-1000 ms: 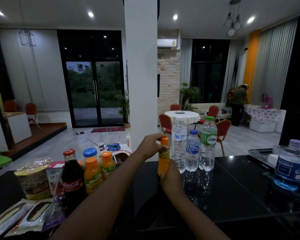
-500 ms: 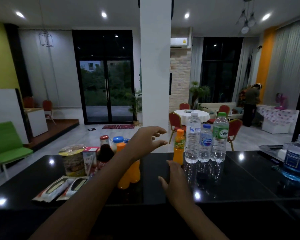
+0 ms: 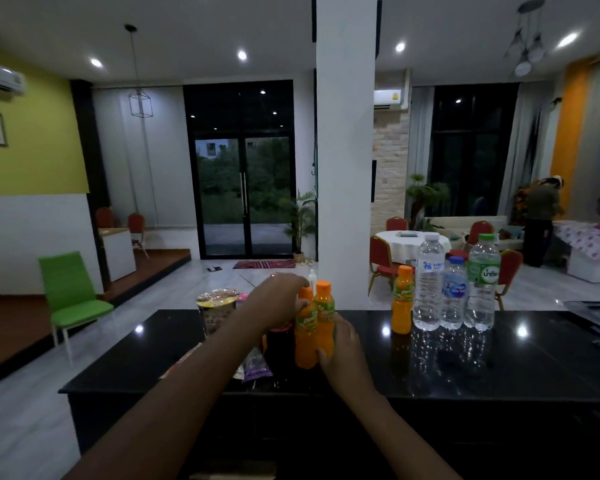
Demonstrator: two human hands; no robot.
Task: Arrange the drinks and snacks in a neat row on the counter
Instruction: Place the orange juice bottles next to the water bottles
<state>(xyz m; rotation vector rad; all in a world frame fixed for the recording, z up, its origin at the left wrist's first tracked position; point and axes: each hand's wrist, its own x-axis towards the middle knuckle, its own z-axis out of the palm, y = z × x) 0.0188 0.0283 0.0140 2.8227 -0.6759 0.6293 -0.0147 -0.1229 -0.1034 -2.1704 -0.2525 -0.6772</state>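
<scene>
Glossy black, the desk carries a settled row on your right: an orange juice bottle beside three clear water bottles. Your left hand curls its grip over the top of a second orange bottle, while your right hand wraps the base of a third, the two bottles touching. Left of them stand a noodle cup and a purple snack packet, partly hidden by your forearm.

On the bench, four bottles are standing in a row at the right: one juice bottle, then three water bottles. Left of them, two juice bottles are standing together, with a cup of noodles further left and snack packets lying in front.
</scene>
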